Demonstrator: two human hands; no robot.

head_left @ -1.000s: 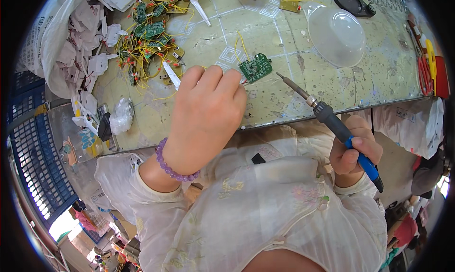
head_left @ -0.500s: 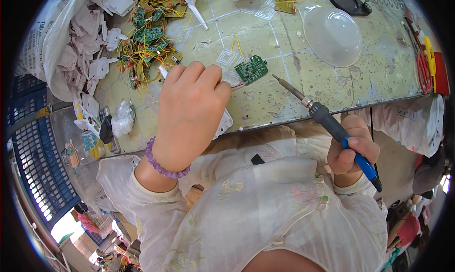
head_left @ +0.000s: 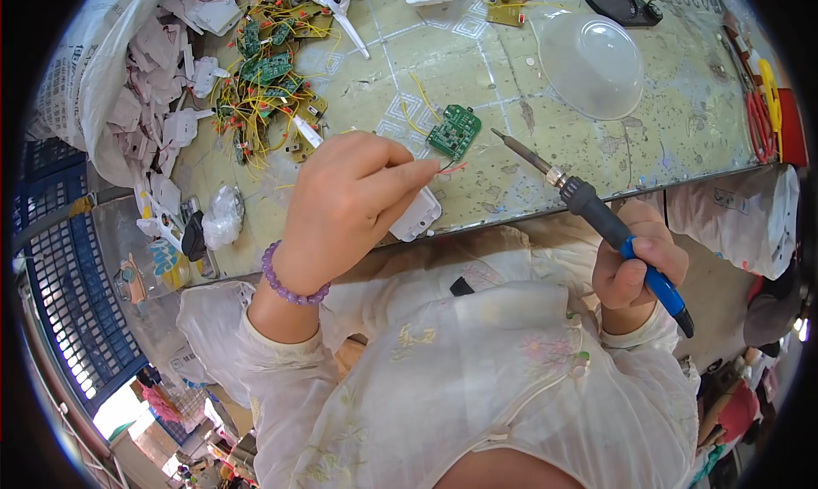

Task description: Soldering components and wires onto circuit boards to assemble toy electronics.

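Note:
My right hand (head_left: 635, 263) is wrapped round the blue grip of a soldering iron (head_left: 592, 208), whose metal tip points up and left toward a small green circuit board (head_left: 453, 133). Yellow wires run from the board's upper left side, and thin red and dark wires (head_left: 450, 169) leave its lower edge. At those wires, the thumb and forefinger of my left hand (head_left: 358, 195) are pinched together; the fingertips partly hide what they hold. Beneath this hand lies a white plastic housing (head_left: 417, 218), mostly covered by it. A purple bead bracelet (head_left: 294, 296) circles my left wrist.
At the far left, circuit boards with yellow wires (head_left: 268, 71) lie heaped beside a white sack (head_left: 94, 89) of white plastic parts. A translucent dome cover (head_left: 592, 67) and a black oval part (head_left: 620, 2) lie at the far right. Yellow-handled and red-handled tools (head_left: 767, 106) stand at the right edge.
My left hand has turned and its fingertips have come into sight at the wires. The green board has shifted slightly right. More of the white housing shows; the soldering iron has barely moved.

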